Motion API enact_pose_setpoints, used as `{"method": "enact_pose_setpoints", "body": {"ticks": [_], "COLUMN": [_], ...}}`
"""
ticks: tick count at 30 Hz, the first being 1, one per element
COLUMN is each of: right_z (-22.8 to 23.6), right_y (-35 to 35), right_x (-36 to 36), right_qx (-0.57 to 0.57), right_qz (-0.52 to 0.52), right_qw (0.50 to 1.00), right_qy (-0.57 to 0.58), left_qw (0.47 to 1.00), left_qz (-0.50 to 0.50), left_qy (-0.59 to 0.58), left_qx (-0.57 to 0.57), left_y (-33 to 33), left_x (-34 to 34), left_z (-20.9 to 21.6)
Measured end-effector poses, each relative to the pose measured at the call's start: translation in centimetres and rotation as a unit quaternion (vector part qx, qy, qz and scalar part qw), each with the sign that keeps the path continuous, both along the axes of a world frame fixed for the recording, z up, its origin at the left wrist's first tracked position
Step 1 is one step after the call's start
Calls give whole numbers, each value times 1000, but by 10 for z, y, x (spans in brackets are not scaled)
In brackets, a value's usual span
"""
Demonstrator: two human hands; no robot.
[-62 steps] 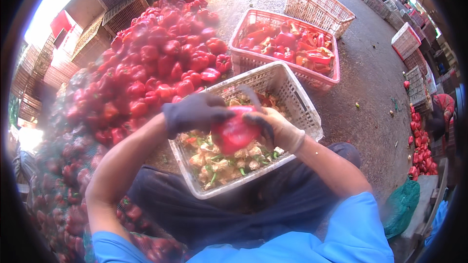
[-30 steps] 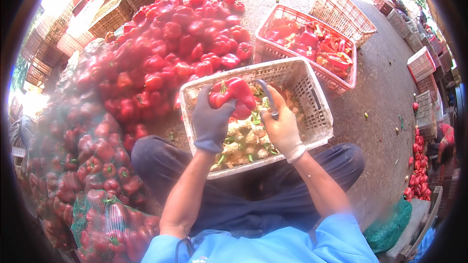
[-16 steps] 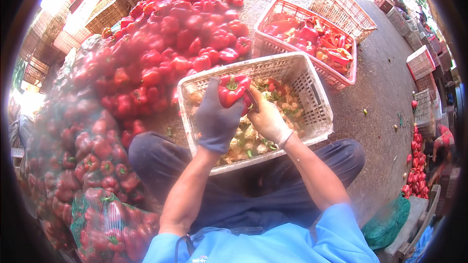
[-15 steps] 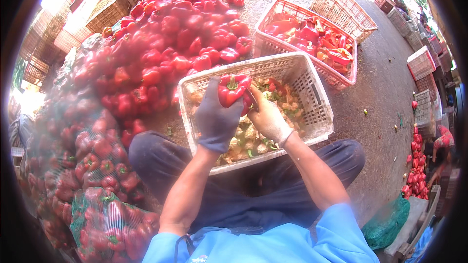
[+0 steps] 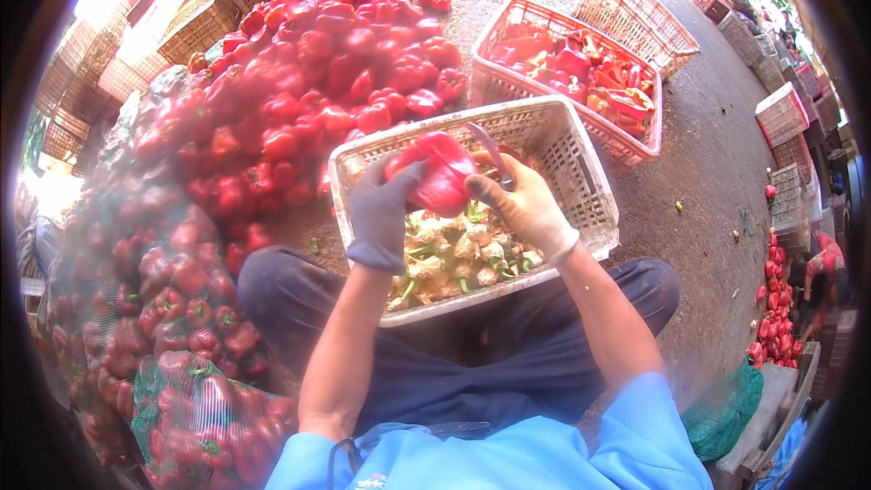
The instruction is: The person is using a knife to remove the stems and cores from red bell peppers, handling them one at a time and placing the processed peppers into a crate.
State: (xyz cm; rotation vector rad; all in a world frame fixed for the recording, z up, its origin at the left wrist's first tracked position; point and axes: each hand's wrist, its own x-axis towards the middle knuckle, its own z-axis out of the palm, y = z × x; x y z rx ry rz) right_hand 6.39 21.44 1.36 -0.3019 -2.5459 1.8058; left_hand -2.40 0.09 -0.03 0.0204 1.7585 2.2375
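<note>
A red bell pepper (image 5: 443, 177) is held over the white plastic crate (image 5: 594, 234) in front of me. My left hand (image 5: 383, 210), in a dark grey glove, is closed round the pepper's left side. In a pale glove with darkened fingertips, my right hand (image 5: 526, 204) grips a small knife (image 5: 490, 150), its curved blade pointing up and away. The right thumb presses against the pepper's right side. Below both hands, cut pepper cores (image 5: 467, 249) with green stems and pale seeds lie in the crate. The pepper's stem end does not show.
A large heap of red peppers (image 5: 318, 82) spreads at the far left, with net sacks of peppers (image 5: 213, 417) nearer. Beyond my crate stands a red-rimmed crate (image 5: 658, 118) of cut peppers, beside another crate (image 5: 635, 23). At the right, a person (image 5: 826, 263) bends by more peppers.
The pepper has turned, so its stem no longer faces me and its smooth side shows. My right hand has shifted slightly right, and the knife blade now points up, off the pepper.
</note>
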Motion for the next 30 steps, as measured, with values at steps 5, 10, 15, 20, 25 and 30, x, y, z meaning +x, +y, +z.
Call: {"method": "enact_pose_setpoints", "body": {"ticks": [5,10,15,20,25,30], "right_z": [-6,2,40,39,55,78], "right_y": [7,23,38,90,189,296], "right_x": [-1,3,1,8,20,9], "right_qx": [-155,-245,-241,-128,-8,167], "right_qz": [-4,-39,-73,-106,-230,-426], "right_qw": [984,964,967,986,973,885], "right_qy": [-86,-91,-38,-17,34,87], "left_qw": [995,975,938,974,972,979], "left_qz": [-58,-151,-251,-193,-137,-103], "left_qy": [-39,-23,-90,-26,-55,179], "left_qx": [69,160,220,114,185,2], "left_y": [1,-9,-22,-9,-12,-8], "left_x": [6,6,10,3,0,-3], "left_z": [0,12,17,8,-7,-49]}}
